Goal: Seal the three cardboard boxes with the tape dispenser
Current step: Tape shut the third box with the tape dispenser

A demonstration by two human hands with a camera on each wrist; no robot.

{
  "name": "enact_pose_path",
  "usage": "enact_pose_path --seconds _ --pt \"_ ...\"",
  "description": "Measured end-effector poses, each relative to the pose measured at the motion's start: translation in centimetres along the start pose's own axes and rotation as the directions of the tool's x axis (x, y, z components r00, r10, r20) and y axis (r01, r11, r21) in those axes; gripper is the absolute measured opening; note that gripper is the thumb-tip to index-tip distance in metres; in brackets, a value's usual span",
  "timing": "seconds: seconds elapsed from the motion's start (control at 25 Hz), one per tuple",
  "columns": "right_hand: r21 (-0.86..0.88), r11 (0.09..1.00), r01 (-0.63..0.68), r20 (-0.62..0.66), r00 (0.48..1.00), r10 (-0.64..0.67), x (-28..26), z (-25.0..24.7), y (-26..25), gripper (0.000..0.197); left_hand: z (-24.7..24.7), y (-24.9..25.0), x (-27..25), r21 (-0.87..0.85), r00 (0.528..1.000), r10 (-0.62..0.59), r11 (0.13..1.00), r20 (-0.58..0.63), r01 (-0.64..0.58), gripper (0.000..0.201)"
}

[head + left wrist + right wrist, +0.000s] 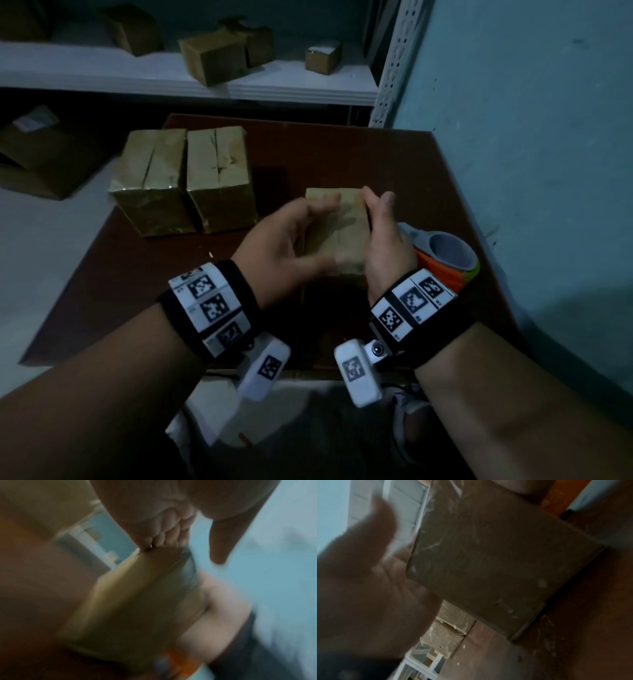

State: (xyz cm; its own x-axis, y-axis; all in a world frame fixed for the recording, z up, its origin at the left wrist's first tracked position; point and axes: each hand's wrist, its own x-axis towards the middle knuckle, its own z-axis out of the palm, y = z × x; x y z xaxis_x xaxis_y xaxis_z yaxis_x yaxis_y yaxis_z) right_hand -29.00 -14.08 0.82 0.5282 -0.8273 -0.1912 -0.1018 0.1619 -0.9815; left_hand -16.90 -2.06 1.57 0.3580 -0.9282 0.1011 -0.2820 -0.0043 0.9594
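a small cardboard box (pixel 337 229) stands on the dark brown surface (pixel 342 154), its flaps closed so nothing inside shows. the right hand (pixel 383 240) lies flat against the box's right side, fingers straight and together, thumb up. the left hand (pixel 284 240) is at the box's left side, blurred, fingers spread and loosely bent; in the left wrist view its fingertips (pixel 164 539) touch the box's top edge, thumb held apart. just behind the right hand lies the tape dispenser (pixel 442 257), orange plastic with a grey round roll holder. two larger cardboard boxes (pixel 185 178) stand touching side by side at the far left of the surface, well apart from the hands, their flaps shut along a centre seam and their sides glossy with clear tape. more cartons (pixel 212 58) sit on a white shelf (pixel 291 89) behind.
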Motion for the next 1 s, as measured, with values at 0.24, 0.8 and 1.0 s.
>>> enact_pose_path --seconds 0.24,0.8,1.0 --pt "-0.067 0.995 0.067 -0.026 0.997 -0.069 0.3 0.0 1.0 0.041 0.4 1.0 1.1 -0.427 0.899 -0.355 0.876 -0.257 0.224 0.068" --pt "-0.037 0.998 0.057 0.003 0.998 -0.057 1.0 0.6 1.7 0.037 2.6 -3.2 1.4 -0.388 0.934 -0.335 0.883 -0.127 0.264 0.104" --pt "-0.036 0.999 0.020 0.019 1.000 -0.020 0.7 0.4 1.4 0.035 2.7 -3.3 1.5 -0.412 0.942 -0.319 0.876 -0.103 0.252 0.112"
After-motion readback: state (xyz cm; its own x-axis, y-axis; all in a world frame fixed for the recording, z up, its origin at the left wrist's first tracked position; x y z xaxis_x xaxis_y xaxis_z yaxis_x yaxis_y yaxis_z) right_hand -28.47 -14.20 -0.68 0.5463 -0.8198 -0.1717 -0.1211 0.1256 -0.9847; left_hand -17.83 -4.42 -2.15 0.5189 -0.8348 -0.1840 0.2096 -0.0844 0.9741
